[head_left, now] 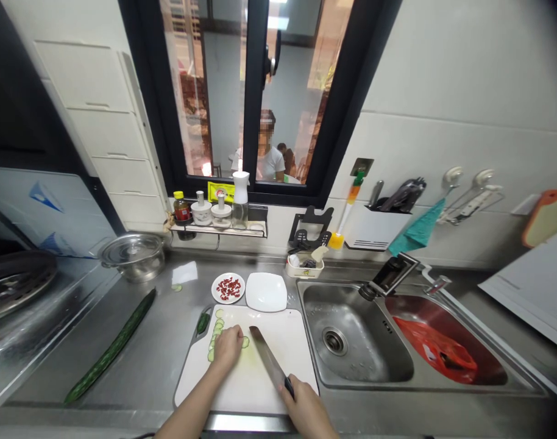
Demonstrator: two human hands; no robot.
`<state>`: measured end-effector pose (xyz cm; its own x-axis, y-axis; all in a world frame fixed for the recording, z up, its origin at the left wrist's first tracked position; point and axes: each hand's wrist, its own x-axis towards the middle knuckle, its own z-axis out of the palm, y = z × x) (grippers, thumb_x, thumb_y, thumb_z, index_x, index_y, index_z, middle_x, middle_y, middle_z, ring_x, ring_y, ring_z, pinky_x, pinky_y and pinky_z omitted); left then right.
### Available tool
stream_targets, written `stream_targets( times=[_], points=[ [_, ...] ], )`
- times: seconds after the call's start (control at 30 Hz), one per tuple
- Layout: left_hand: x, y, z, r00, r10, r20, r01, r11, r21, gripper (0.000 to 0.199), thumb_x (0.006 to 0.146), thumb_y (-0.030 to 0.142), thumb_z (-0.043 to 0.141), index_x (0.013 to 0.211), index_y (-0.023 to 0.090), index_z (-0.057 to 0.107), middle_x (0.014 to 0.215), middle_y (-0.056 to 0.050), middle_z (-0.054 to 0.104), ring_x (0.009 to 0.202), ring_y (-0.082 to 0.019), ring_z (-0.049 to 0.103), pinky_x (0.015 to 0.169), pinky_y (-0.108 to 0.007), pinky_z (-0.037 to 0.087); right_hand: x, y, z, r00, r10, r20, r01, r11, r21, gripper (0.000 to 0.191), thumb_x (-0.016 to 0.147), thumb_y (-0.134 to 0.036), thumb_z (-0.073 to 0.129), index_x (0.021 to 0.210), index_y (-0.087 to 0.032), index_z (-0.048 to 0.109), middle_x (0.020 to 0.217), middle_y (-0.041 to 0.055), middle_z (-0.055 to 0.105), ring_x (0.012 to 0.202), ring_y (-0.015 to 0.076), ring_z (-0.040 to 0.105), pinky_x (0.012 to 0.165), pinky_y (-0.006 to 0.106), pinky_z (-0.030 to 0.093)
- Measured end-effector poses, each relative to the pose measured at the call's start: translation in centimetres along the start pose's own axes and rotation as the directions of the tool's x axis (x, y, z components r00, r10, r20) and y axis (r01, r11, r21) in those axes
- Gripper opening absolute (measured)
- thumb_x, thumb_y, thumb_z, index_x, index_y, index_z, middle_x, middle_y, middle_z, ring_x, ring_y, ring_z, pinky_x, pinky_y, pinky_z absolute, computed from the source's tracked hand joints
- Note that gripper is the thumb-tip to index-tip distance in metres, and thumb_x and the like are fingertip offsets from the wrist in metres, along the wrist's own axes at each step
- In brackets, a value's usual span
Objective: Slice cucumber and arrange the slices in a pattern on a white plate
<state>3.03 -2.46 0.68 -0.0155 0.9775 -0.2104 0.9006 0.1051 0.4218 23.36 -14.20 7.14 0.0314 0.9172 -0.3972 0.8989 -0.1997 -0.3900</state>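
My right hand (301, 399) is wrapped round the black handle of a knife (268, 356), whose blade points up and left over the white cutting board (283, 341). Fingers curled, my left hand (229, 346) is at the board's left half, beside pale green cucumber slices (219, 324); one slice (245, 342) shows by its fingertips. Whatever is under its fingers is hidden. A short cucumber piece (203, 323) lies at the board's upper left corner. Behind the board are a plate of cut red pieces (228, 288) and a white square plate (266, 291).
A long cucumber (111, 347) lies on the steel counter at left, near a lidded pot (134, 256). The double sink (356, 332) is at right, with a red bag (438, 350). A seasoning shelf (219, 230) hangs below the window; a person is visible through the glass.
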Motion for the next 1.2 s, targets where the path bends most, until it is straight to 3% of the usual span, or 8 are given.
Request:
stream_targets(
  times=[0.23, 0.8, 1.2],
  points=[
    [0.5, -0.3, -0.4, 1.0, 0.017, 0.025, -0.018, 1.0, 0.012, 0.012, 0.082, 0.021, 0.052, 0.089, 0.02, 0.061, 0.097, -0.005, 0.066, 0.097, -0.02, 0.057, 0.082, -0.029, 0.036, -0.4, 0.0, 0.0, 1.0, -0.02, -0.002, 0.02, 0.996, -0.081, 0.031, 0.094, -0.038, 0.035, 0.099, -0.021, 0.06, 0.094, 0.0091, 0.07, 0.092, 0.0214, 0.065, 0.071, 0.025, 0.04],
    [1.6, -0.5, -1.8, 0.996, -0.054, 0.073, 0.053, 0.998, 0.016, 0.01, 0.078, 0.023, 0.057, 0.086, 0.023, 0.063, 0.093, -0.004, 0.07, 0.095, -0.02, 0.059, 0.08, -0.029, 0.038, -1.4, -1.0, -1.2, 0.995, -0.02, 0.098, 0.046, 0.959, -0.279, 0.034, 0.093, -0.039, 0.036, 0.103, -0.019, 0.061, 0.098, 0.012, 0.07, 0.095, 0.0234, 0.064, 0.071, 0.028, 0.04],
    [2.4, -1.4, -1.0, 0.995, -0.055, 0.084, 0.053, 0.998, 0.031, 0.012, 0.077, 0.026, 0.059, 0.088, 0.024, 0.063, 0.095, -0.004, 0.07, 0.098, -0.021, 0.06, 0.083, -0.03, 0.039, -1.0, -2.1, -1.6, 0.989, -0.018, 0.146, 0.064, 0.945, -0.321, 0.036, 0.094, -0.041, 0.035, 0.105, -0.018, 0.06, 0.101, 0.0129, 0.069, 0.097, 0.0239, 0.063, 0.072, 0.029, 0.041]
  ],
)
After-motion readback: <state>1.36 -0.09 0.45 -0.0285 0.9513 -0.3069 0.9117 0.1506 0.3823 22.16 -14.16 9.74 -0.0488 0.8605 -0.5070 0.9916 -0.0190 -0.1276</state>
